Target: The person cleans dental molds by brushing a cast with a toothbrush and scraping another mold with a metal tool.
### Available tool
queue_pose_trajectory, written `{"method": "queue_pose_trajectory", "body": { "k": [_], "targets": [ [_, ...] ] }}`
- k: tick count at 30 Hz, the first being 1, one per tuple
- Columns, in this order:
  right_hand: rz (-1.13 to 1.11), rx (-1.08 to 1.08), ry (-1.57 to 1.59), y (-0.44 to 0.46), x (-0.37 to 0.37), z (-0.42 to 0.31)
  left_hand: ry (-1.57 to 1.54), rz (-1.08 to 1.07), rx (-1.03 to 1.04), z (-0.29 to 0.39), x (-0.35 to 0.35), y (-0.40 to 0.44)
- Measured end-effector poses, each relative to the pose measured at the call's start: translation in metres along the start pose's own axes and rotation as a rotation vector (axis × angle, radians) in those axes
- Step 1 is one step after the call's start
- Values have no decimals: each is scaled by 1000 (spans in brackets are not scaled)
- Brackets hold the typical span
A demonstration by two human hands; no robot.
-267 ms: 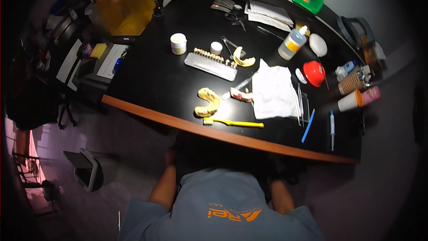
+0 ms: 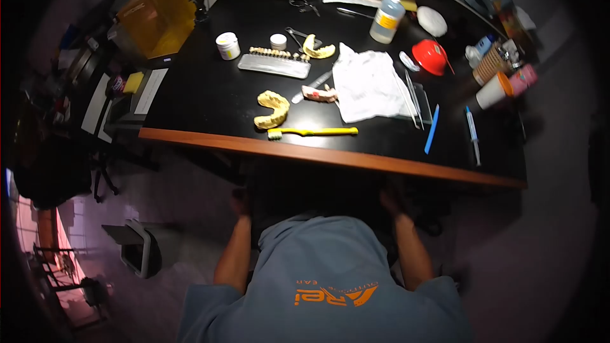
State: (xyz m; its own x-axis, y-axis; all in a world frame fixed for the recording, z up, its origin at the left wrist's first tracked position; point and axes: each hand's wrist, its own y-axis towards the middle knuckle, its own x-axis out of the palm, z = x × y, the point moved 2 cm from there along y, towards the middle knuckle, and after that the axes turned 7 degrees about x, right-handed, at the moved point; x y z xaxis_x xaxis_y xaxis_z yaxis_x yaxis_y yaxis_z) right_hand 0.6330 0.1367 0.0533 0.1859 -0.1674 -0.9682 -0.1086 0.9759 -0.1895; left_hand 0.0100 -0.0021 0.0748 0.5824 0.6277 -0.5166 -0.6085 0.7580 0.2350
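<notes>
My left hand (image 2: 239,202) and my right hand (image 2: 391,198) hang low on either side of my lap, below the front edge of the black table (image 2: 203,98). Shadow covers the fingers of both. Nearest on the tabletop lie a yellow toothbrush (image 2: 318,131) and a yellowish dental cast (image 2: 273,111). Behind them are a pink dental piece (image 2: 318,93), a white cloth (image 2: 368,86), and a metal tray (image 2: 274,66) with a row of tooth-shade tabs. Tweezers (image 2: 414,103), a blue strip (image 2: 432,129) and a blue-tipped syringe (image 2: 473,134) lie to the right.
Farther back stand a white jar (image 2: 227,46), a second cast (image 2: 318,47), a clear bottle (image 2: 387,19) and a red bowl (image 2: 430,57). Paper cups (image 2: 494,91) stand at the right edge. An amber box (image 2: 155,16) is at the far left, a bin (image 2: 135,251) on the floor.
My view has tilted, so the tabletop sits higher in the picture. My forearms and right hand show more fully below the edge. The things on the table look unmoved.
</notes>
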Motion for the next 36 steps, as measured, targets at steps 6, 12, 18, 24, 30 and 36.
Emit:
{"method": "queue_pose_trajectory", "body": {
  "k": [6,12,18,24,30,36],
  "targets": [
    [-425,-268,878,-118,-400,-84,-240,150,504,261,-55,53],
    [56,-871,1216,-159,-531,-104,-404,129,1168,467,-116,38],
    [306,-1346,1456,-214,-608,-128,-59,291,948,490,-113,113],
    [332,-1685,1946,-231,-609,-170,-47,133,557,461,-103,146],
    [64,-1770,1999,-231,-609,-176,16,4,536,460,-106,150],
    [291,-1654,2206,-226,-609,-183,63,3,596,454,-101,156]
  ]
}}
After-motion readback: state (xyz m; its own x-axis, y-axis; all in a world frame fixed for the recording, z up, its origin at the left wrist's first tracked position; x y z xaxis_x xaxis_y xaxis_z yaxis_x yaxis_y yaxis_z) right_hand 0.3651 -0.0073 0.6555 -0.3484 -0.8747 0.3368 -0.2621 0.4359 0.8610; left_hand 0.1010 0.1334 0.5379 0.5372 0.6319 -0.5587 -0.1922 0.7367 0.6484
